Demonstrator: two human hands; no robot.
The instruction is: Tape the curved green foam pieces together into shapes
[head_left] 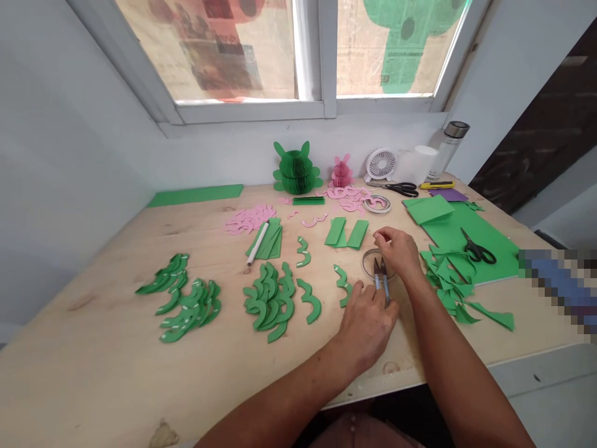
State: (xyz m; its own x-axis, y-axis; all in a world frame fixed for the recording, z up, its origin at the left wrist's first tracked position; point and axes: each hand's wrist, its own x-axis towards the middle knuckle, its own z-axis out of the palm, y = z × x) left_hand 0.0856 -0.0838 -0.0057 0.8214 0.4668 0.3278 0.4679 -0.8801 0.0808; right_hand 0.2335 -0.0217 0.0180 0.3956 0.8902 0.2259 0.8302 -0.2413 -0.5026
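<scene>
My left hand (368,326) is closed around a pair of thread snips (380,280) with dark blades and blue handles. The blades point away from me, apart from each other, over a roll of tape (365,262) lying on the table. At the far side of that roll, my right hand (398,252) has its thumb and fingertips pinched together; whatever is between them is too small to make out. A scalloped green paper strip (340,275) with small white patches lies beside my left hand. More such strips form a pile (270,298) further left.
Green scraps (450,286) and black scissors (476,249) on green sheets (494,242) lie right of my right arm. A white pen (258,242), folded green pieces (357,234) and pink strips (250,219) lie further back. A small fan (380,164) stands by the wall.
</scene>
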